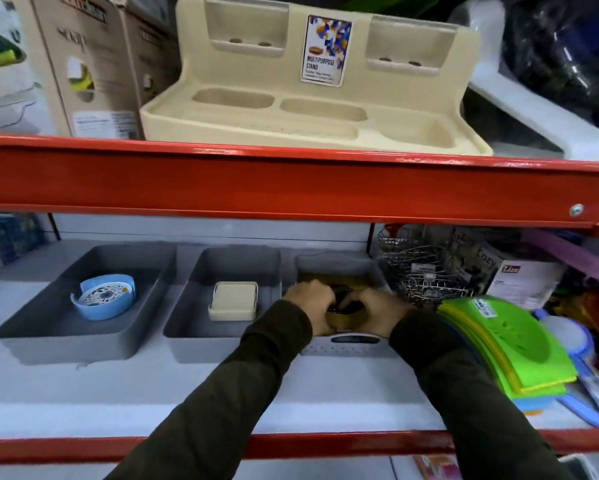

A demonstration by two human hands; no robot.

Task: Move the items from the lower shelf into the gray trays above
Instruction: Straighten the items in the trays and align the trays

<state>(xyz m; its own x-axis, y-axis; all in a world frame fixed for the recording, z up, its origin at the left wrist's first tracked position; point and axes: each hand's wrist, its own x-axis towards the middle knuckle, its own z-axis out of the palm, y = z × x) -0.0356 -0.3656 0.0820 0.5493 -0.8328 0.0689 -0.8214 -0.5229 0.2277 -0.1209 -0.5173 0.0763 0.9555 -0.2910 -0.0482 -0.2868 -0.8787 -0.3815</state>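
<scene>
Three gray trays stand side by side on the white shelf. The left tray [48, 327] holds a blue round soap dish [102, 296]. In the middle tray [201, 336] lies a cream square soap dish [234, 300]. My left hand [310, 303] and my right hand [377, 308] are both inside the right tray [343, 346], closed around a brownish-gold item with a dark patterned top [343, 317]. My fingers hide most of that item. Both sleeves are dark.
A stack of green and yellow plastic mats [505, 344] lies right of the right tray, with wire baskets [426, 271] and a boxed item [519, 275] behind. The red shelf beam [291, 181] runs overhead, carrying a beige multipurpose stand [311, 105] and cardboard boxes [93, 64].
</scene>
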